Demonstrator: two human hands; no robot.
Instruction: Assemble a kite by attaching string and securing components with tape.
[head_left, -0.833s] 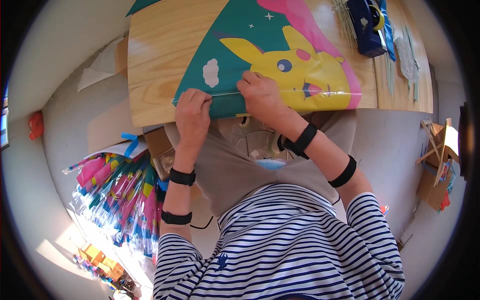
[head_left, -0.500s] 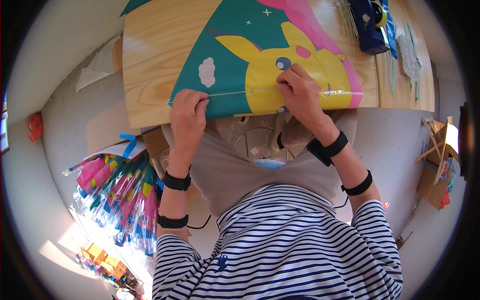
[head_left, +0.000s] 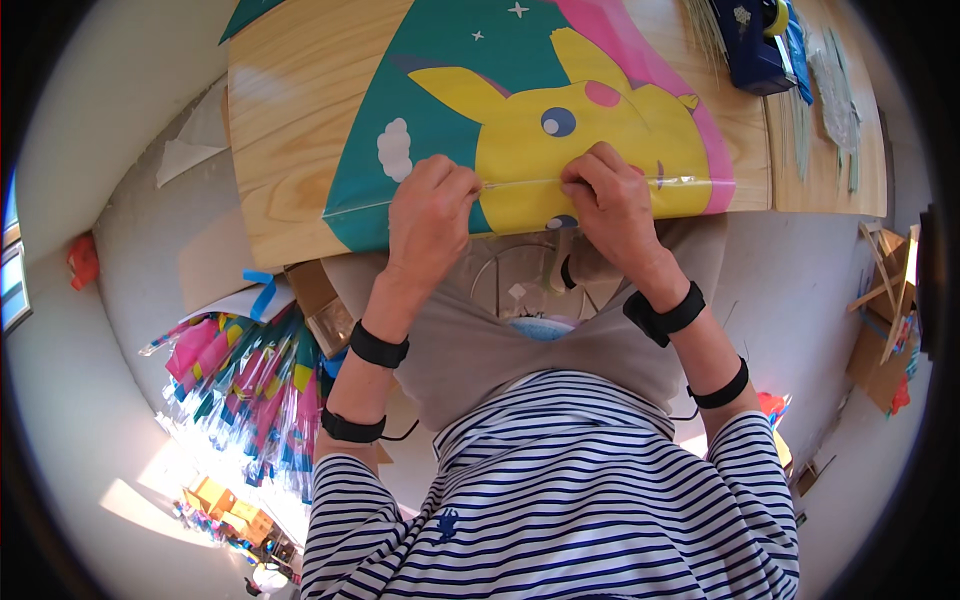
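Note:
A printed sheet, green with a pink border and a large yellow cartoon animal, lies over the table's near edge. A thin, shiny clear strip runs across it from side to side; whether a rod lies under it I cannot tell. My left hand is closed, thumb and fingers pinched at the strip where green meets yellow. To its right, my right hand also pinches at the strip, over the yellow part. The fingertips hide exactly what they grip.
On the wooden table, a dark blue tape dispenser stands far right beside thin sticks and a clear plastic bag. Left of my legs, colourful plastic-wrapped bundles lie near a cardboard box. A wooden frame is at right.
My left hand has slid right along the strip from the sheet's left edge, closer to my right hand. The right hand stays over the yellow part. The view has shifted slightly.

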